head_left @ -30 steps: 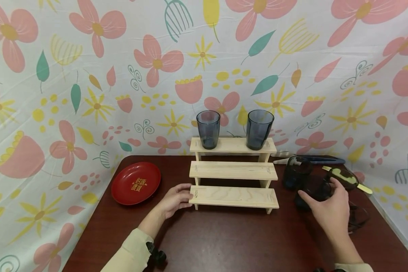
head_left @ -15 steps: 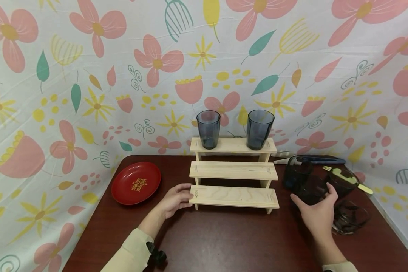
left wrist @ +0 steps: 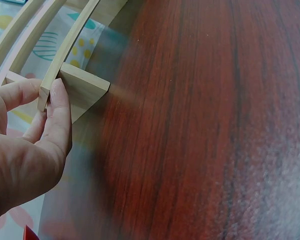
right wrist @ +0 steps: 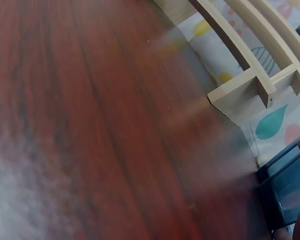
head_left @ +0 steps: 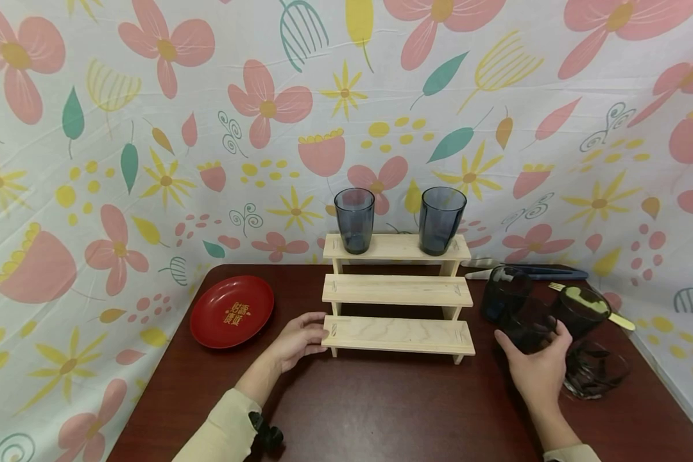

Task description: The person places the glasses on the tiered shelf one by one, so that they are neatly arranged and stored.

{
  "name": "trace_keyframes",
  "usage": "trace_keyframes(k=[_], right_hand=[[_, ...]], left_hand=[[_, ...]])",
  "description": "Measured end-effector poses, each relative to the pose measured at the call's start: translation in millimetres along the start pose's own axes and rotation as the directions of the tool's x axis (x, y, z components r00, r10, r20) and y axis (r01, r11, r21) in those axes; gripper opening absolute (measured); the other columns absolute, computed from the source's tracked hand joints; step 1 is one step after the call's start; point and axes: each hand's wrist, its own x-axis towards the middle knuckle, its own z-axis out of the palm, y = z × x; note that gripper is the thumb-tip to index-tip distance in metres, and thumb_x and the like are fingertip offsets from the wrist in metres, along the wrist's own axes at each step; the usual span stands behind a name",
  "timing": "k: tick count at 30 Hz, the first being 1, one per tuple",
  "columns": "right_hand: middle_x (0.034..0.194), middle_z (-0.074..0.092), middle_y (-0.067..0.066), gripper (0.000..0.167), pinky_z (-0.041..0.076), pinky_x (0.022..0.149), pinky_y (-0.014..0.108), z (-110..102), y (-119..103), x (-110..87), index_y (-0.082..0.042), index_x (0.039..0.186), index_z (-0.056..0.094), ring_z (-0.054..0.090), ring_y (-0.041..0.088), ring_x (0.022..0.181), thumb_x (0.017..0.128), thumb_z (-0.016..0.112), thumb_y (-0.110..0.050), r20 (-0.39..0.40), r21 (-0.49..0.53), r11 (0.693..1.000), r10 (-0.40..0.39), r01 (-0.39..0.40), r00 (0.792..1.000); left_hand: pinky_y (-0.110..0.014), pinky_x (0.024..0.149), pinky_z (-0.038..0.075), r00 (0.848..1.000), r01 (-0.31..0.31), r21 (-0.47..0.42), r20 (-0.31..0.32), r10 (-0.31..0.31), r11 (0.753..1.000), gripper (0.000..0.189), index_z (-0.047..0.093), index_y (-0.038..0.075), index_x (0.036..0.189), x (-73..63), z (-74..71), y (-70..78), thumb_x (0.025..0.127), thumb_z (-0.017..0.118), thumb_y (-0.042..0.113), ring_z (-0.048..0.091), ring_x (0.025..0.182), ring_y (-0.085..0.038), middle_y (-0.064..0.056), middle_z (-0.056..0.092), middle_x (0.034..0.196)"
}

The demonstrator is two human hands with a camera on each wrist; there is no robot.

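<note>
A three-tier wooden display stand (head_left: 397,292) is on the table. My left hand (head_left: 294,341) grips the left end of its lowest tier; in the left wrist view the fingertips pinch the board (left wrist: 60,62) above and below. My right hand (head_left: 536,372) holds a dark drinking glass (head_left: 525,321), thumb on its left side and fingers on its right. That glass shows blue (right wrist: 290,180) at the edge of the right wrist view, near its base. Two blue-grey glasses (head_left: 355,221) stand upright and apart on the top tier.
Another dark glass (head_left: 499,289) stands just behind the held one. To the right are a dark bowl with green inside (head_left: 583,305), a yellow fork (head_left: 620,321) and a clear dark glass bowl (head_left: 596,370). A red plate (head_left: 231,311) lies at left; a blue-handled utensil (head_left: 548,272) lies behind.
My right hand has moved left with the dark glass, uncovering the clear dark bowl on its right. The left hand has stayed on the stand.
</note>
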Motion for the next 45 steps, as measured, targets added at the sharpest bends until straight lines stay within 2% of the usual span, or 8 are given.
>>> trace_keyframes(k=[14, 17, 21, 23, 26, 30, 38, 45], right_hand=[[0.146, 0.049, 0.023, 0.108, 0.038, 0.094, 0.061, -8.4, -7.7, -3.4, -0.021, 0.162, 0.024, 0.052, 0.045, 0.124, 0.079, 0.091, -0.031, -0.032, -0.035, 0.997, -0.073, 0.072, 0.997], [0.145, 0.052, 0.019, 0.108, 0.042, 0.089, 0.048, -12.6, -16.1, -5.3, -0.023, 0.162, 0.026, 0.055, 0.036, 0.116, 0.077, 0.093, -0.032, -0.023, -0.056, 0.995, -0.088, 0.087, 0.996], [0.138, 0.057, 0.014, 0.108, 0.039, 0.071, 0.027, -17.0, -28.2, -8.3, -0.023, 0.16, 0.03, 0.057, 0.013, 0.088, 0.074, 0.095, -0.032, -0.012, -0.085, 0.985, -0.151, 0.149, 0.989], [0.133, 0.059, 0.012, 0.108, 0.038, 0.067, 0.023, -18.4, -34.8, -9.3, -0.024, 0.159, 0.032, 0.052, 0.005, 0.081, 0.072, 0.096, -0.029, -0.001, -0.073, 0.979, -0.191, 0.19, 0.982], [0.129, 0.06, 0.007, 0.107, 0.039, 0.064, 0.019, -19.2, -45.3, -9.5, -0.029, 0.157, 0.034, 0.051, 0.001, 0.08, 0.07, 0.098, -0.026, 0.022, -0.039, 0.971, -0.236, 0.237, 0.972], [0.126, 0.06, 0.004, 0.107, 0.043, 0.061, 0.011, -17.5, -60.1, -9.2, -0.029, 0.156, 0.036, 0.054, 0.003, 0.082, 0.069, 0.099, -0.022, 0.063, 0.005, 0.956, -0.293, 0.293, 0.954], [0.132, 0.058, 0.008, 0.108, 0.046, 0.076, 0.003, -5.1, -86.5, -11.0, -0.025, 0.158, 0.034, 0.053, -0.003, 0.109, 0.071, 0.097, -0.015, 0.165, 0.091, 0.923, -0.383, 0.373, 0.909], [0.139, 0.054, 0.008, 0.106, 0.049, 0.08, 0.008, 15.8, -117.5, -15.0, -0.024, 0.16, 0.031, 0.055, 0.013, 0.12, 0.076, 0.095, -0.014, 0.272, 0.219, 0.878, -0.474, 0.425, 0.838]], left_hand=[[-0.035, 0.081, 0.059, 1.0, 0.003, -0.005, -0.005, -0.003, 1.0, 0.059, 0.043, -0.005, 0.147, -1.4, -1.8, 0.1, 0.094, 0.067, 0.002, 0.069, 0.091, -0.022, -0.019, 0.064, 0.119], [-0.035, 0.08, 0.059, 1.0, 0.002, -0.007, -0.004, -0.002, 1.0, 0.058, 0.043, -0.005, 0.147, -2.1, -2.0, 0.3, 0.094, 0.067, 0.002, 0.069, 0.091, -0.022, -0.019, 0.064, 0.119], [-0.035, 0.081, 0.059, 1.0, -0.005, -0.006, 0.001, 0.005, 1.0, 0.059, 0.042, -0.006, 0.147, -2.3, -2.0, 0.0, 0.094, 0.066, 0.002, 0.069, 0.091, -0.022, -0.019, 0.063, 0.12], [-0.035, 0.081, 0.059, 1.0, -0.004, -0.009, 0.001, 0.004, 1.0, 0.059, 0.043, -0.006, 0.147, -2.3, -2.1, -0.1, 0.094, 0.066, 0.002, 0.069, 0.091, -0.022, -0.019, 0.063, 0.12], [-0.035, 0.081, 0.059, 1.0, 0.003, -0.014, -0.003, -0.003, 1.0, 0.059, 0.043, -0.005, 0.147, -2.4, -1.9, 0.0, 0.094, 0.066, 0.001, 0.069, 0.091, -0.022, -0.019, 0.063, 0.12], [-0.035, 0.081, 0.06, 1.0, 0.002, -0.008, -0.003, -0.002, 1.0, 0.059, 0.043, -0.005, 0.147, -2.4, -1.0, 0.0, 0.094, 0.066, 0.002, 0.069, 0.092, -0.022, -0.02, 0.063, 0.121], [-0.035, 0.083, 0.059, 1.0, 0.004, -0.004, 0.005, -0.004, 1.0, 0.059, 0.042, -0.006, 0.148, -1.2, 0.3, 0.4, 0.095, 0.067, 0.003, 0.069, 0.092, -0.021, -0.021, 0.062, 0.124], [-0.035, 0.082, 0.059, 1.0, -0.002, -0.002, 0.007, 0.002, 1.0, 0.059, 0.041, -0.006, 0.149, -2.4, 0.4, 2.5, 0.095, 0.066, 0.003, 0.069, 0.092, -0.021, -0.021, 0.062, 0.123]])
